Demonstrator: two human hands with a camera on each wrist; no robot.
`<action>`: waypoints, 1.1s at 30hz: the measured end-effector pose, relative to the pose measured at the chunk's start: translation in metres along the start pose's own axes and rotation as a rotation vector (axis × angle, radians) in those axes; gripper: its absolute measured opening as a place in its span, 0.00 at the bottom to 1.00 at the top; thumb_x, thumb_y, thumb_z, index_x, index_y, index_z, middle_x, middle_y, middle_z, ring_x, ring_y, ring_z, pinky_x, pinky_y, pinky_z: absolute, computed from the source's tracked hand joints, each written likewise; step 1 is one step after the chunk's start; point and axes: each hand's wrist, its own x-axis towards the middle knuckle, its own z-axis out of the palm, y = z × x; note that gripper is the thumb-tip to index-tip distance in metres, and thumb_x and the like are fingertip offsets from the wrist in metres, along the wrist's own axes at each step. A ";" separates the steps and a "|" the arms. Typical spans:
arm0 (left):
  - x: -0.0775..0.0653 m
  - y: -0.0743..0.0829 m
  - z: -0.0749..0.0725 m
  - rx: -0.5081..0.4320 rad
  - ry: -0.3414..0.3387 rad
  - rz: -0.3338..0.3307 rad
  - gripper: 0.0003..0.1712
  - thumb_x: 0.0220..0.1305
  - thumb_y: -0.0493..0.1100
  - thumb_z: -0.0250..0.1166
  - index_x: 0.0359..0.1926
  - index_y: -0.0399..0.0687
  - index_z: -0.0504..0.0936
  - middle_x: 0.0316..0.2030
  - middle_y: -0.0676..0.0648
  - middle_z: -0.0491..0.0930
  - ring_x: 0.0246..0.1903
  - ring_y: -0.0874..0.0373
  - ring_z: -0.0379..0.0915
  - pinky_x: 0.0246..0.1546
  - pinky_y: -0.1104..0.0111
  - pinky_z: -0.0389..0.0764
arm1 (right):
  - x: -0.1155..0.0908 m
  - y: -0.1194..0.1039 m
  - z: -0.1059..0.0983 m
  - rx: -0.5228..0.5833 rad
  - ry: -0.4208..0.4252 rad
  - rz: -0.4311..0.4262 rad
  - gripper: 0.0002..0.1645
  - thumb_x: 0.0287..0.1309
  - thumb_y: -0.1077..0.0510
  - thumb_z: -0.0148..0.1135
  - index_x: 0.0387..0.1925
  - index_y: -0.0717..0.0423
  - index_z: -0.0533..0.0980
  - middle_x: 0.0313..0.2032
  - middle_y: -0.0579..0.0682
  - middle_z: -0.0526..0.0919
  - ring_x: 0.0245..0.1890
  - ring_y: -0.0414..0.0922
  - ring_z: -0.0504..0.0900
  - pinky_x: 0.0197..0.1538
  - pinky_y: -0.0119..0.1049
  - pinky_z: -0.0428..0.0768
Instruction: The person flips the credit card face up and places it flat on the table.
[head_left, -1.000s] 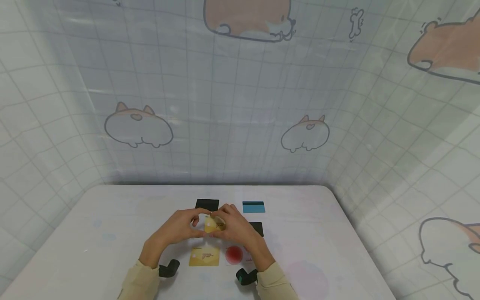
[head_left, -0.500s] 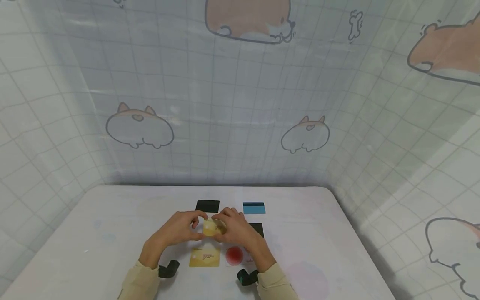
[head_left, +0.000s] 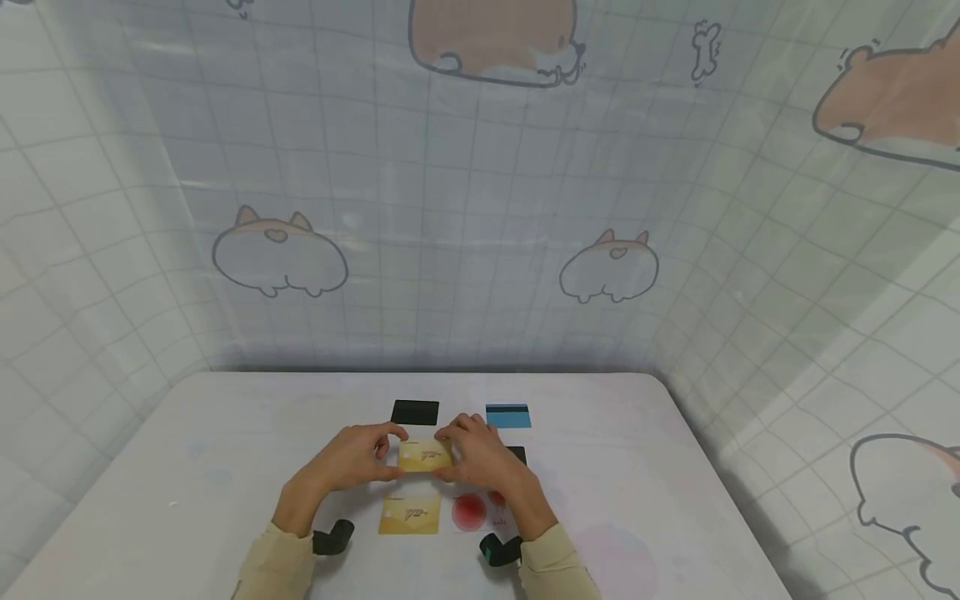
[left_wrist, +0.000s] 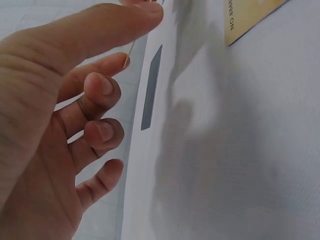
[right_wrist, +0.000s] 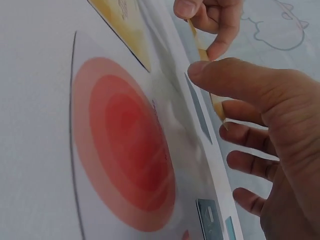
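A yellow card is held up off the table between both hands, its printed face toward the head camera. My left hand pinches its left edge between thumb and index finger; in the left wrist view the other fingers hang loosely bent. My right hand pinches the right edge; the right wrist view shows the card nearly edge-on behind the right thumb. Below it lies a second yellow card on the table, beside a white card with red circles, partly covered by the right wrist.
At the back of the white table lie a black card and a blue card with a dark stripe. A dark card is mostly hidden behind the right hand. A patterned curtain surrounds the table.
The hands have drawn slightly apart. The right fingers have slid toward the right edge of the held card, so more of its face shows, and the card has shifted a little left.
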 end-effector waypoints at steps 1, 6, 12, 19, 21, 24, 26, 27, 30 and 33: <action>0.000 0.000 0.000 0.003 -0.003 -0.007 0.30 0.49 0.57 0.80 0.53 0.59 0.81 0.25 0.59 0.71 0.22 0.67 0.64 0.26 0.70 0.66 | 0.000 0.000 0.000 0.002 -0.004 0.006 0.34 0.50 0.33 0.73 0.58 0.38 0.79 0.51 0.38 0.76 0.54 0.40 0.70 0.57 0.48 0.72; -0.001 0.001 0.004 0.029 -0.010 -0.020 0.29 0.48 0.55 0.80 0.52 0.58 0.82 0.24 0.60 0.70 0.22 0.66 0.64 0.27 0.69 0.65 | -0.001 0.001 0.002 0.000 -0.023 0.022 0.33 0.51 0.34 0.73 0.57 0.38 0.80 0.52 0.39 0.76 0.54 0.40 0.71 0.59 0.49 0.72; -0.003 0.004 0.005 0.027 -0.024 -0.042 0.29 0.48 0.53 0.80 0.51 0.56 0.82 0.22 0.60 0.69 0.21 0.66 0.64 0.27 0.69 0.65 | -0.004 0.000 0.005 0.008 -0.039 0.022 0.32 0.52 0.36 0.73 0.58 0.39 0.80 0.52 0.38 0.77 0.54 0.40 0.71 0.62 0.52 0.72; -0.005 0.004 0.010 0.024 -0.049 -0.067 0.28 0.48 0.52 0.81 0.51 0.56 0.82 0.22 0.59 0.69 0.21 0.66 0.64 0.27 0.69 0.64 | -0.006 -0.001 0.006 0.031 -0.056 0.030 0.31 0.52 0.37 0.73 0.58 0.38 0.81 0.52 0.38 0.77 0.54 0.40 0.71 0.62 0.52 0.72; -0.005 0.004 0.011 0.022 -0.054 -0.073 0.28 0.48 0.52 0.81 0.51 0.57 0.82 0.22 0.59 0.70 0.21 0.66 0.64 0.27 0.68 0.65 | -0.007 -0.001 0.007 0.026 -0.061 0.030 0.31 0.52 0.37 0.73 0.58 0.38 0.81 0.52 0.38 0.77 0.54 0.40 0.71 0.62 0.51 0.72; -0.005 0.005 0.013 0.023 -0.059 -0.087 0.27 0.48 0.51 0.81 0.50 0.57 0.82 0.21 0.59 0.70 0.22 0.65 0.64 0.28 0.68 0.64 | -0.007 -0.001 0.008 0.020 -0.065 0.031 0.31 0.51 0.37 0.73 0.57 0.37 0.81 0.52 0.38 0.77 0.54 0.40 0.71 0.62 0.50 0.72; -0.005 0.005 0.013 0.017 -0.058 -0.094 0.27 0.48 0.50 0.81 0.50 0.57 0.83 0.21 0.58 0.70 0.22 0.65 0.64 0.28 0.68 0.64 | -0.007 -0.001 0.008 0.013 -0.064 0.029 0.31 0.51 0.37 0.73 0.57 0.37 0.81 0.52 0.38 0.76 0.54 0.40 0.71 0.62 0.49 0.73; -0.005 0.005 0.013 0.015 -0.057 -0.099 0.27 0.47 0.50 0.81 0.50 0.57 0.83 0.21 0.58 0.70 0.22 0.65 0.64 0.28 0.68 0.64 | -0.008 -0.002 0.008 0.015 -0.062 0.029 0.31 0.51 0.37 0.73 0.57 0.37 0.81 0.52 0.38 0.76 0.54 0.41 0.71 0.62 0.50 0.72; -0.006 0.006 0.013 0.005 -0.058 -0.110 0.27 0.47 0.50 0.81 0.50 0.57 0.83 0.21 0.58 0.69 0.22 0.64 0.64 0.27 0.68 0.64 | -0.008 -0.002 0.007 0.019 -0.062 0.026 0.31 0.51 0.37 0.73 0.57 0.37 0.81 0.52 0.38 0.76 0.54 0.41 0.71 0.62 0.51 0.72; -0.007 0.006 0.014 -0.007 -0.065 -0.130 0.27 0.48 0.50 0.81 0.50 0.58 0.83 0.22 0.57 0.69 0.22 0.64 0.64 0.26 0.69 0.64 | -0.009 -0.004 0.006 0.022 -0.067 0.027 0.31 0.51 0.37 0.73 0.57 0.38 0.81 0.52 0.39 0.76 0.54 0.41 0.71 0.62 0.51 0.72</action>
